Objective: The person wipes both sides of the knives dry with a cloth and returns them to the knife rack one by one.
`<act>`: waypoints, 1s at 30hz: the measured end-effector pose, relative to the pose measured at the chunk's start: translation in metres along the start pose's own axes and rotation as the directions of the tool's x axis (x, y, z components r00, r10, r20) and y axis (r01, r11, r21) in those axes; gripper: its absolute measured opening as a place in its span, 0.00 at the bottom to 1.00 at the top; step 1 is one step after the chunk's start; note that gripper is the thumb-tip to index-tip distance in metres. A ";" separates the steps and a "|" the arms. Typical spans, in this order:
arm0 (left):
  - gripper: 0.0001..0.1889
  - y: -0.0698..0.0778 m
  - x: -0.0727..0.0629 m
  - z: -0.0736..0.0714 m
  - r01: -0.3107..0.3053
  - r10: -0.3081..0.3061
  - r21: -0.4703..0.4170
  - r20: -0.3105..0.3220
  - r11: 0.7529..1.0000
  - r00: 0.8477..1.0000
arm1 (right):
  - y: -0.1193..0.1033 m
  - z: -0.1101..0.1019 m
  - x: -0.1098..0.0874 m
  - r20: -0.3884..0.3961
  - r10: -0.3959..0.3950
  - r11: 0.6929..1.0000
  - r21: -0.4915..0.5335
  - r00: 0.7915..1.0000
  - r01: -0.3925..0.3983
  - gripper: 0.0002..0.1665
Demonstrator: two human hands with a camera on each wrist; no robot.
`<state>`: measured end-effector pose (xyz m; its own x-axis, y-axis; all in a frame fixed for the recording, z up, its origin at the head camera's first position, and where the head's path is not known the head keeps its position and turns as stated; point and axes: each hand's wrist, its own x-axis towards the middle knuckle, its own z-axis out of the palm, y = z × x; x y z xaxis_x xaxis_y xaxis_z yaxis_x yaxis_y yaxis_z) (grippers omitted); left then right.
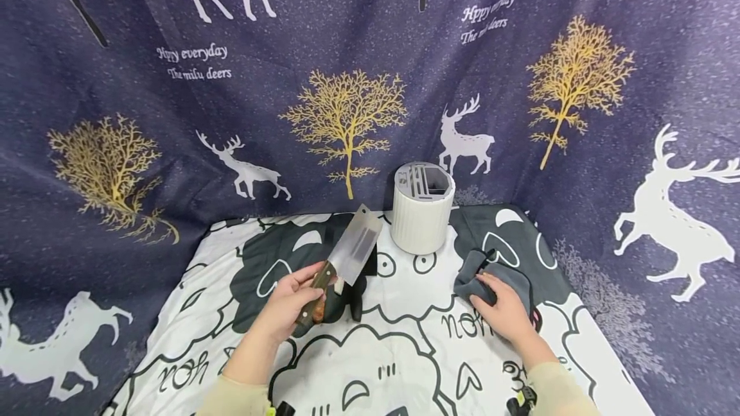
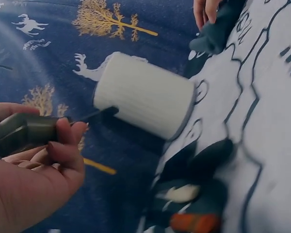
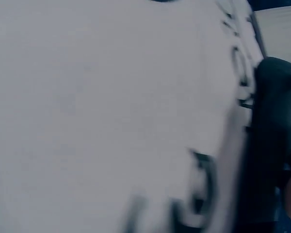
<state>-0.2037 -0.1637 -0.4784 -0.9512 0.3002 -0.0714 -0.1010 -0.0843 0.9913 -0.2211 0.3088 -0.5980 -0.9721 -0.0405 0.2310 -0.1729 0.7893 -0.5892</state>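
Note:
In the head view my left hand (image 1: 295, 300) grips a cleaver (image 1: 360, 242) by its dark brown handle, the broad blade slanting up and right above the cloth-covered surface. The left wrist view shows the left hand (image 2: 39, 170) with fingers curled round the handle (image 2: 26, 131), the blade seen almost edge-on. At the right, my right hand (image 1: 504, 310) grips a bunched dark grey cloth (image 1: 473, 275) lying on the surface. Part of that grey cloth (image 3: 271, 145) fills the right edge of the blurred right wrist view.
A white ribbed knife block (image 1: 422, 223) with a slotted grey top stands upright at the back. Under and beside the cleaver lie an orange-brown handle (image 1: 318, 312) and a black handle (image 1: 356, 305); the cleaver partly hides them. A patterned curtain (image 1: 347, 37) hangs behind.

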 end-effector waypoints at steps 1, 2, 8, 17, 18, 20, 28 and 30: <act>0.32 0.004 0.001 -0.004 -0.009 0.009 0.014 -0.001 1.000 1.000 | -0.001 -0.004 0.003 -0.001 -0.011 1.000 -0.002 1.000 0.011 0.33; 0.32 0.008 0.003 -0.006 -0.022 0.023 0.032 -0.008 0.999 1.000 | -0.002 -0.008 0.006 0.003 -0.019 1.000 -0.008 1.000 0.019 0.33; 0.29 0.049 0.012 -0.023 -0.045 0.062 0.238 -0.067 0.970 0.996 | -0.021 -0.039 0.038 0.022 -0.115 0.993 -0.034 0.993 0.115 0.30; 0.27 0.135 0.048 -0.029 -0.085 0.050 0.509 0.082 0.857 0.995 | -0.084 -0.083 0.092 0.105 -0.260 0.960 -0.079 0.960 0.269 0.32; 0.27 0.145 0.053 -0.028 -0.076 0.030 0.529 0.095 0.845 0.995 | -0.091 -0.085 0.097 0.121 -0.266 0.956 -0.093 0.956 0.278 0.32; 0.27 0.165 0.064 -0.027 -0.052 -0.026 0.556 0.131 0.830 0.991 | -0.104 -0.088 0.108 0.146 -0.288 0.946 -0.111 0.946 0.305 0.32; 0.25 0.227 0.107 -0.021 0.056 -0.199 0.623 0.164 0.781 0.966 | -0.124 -0.067 0.138 0.123 -0.432 0.853 -0.265 0.893 0.449 0.33; 0.25 0.239 0.115 -0.016 0.073 -0.210 0.640 0.141 0.765 0.967 | -0.121 -0.059 0.143 0.102 -0.459 0.828 -0.312 0.883 0.466 0.34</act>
<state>-0.3424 -0.1644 -0.2510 -0.8578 0.4424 -0.2618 0.0405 0.5659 0.8235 -0.3294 0.2432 -0.4482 -0.7950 -0.4605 0.3948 -0.5470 0.8257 -0.1383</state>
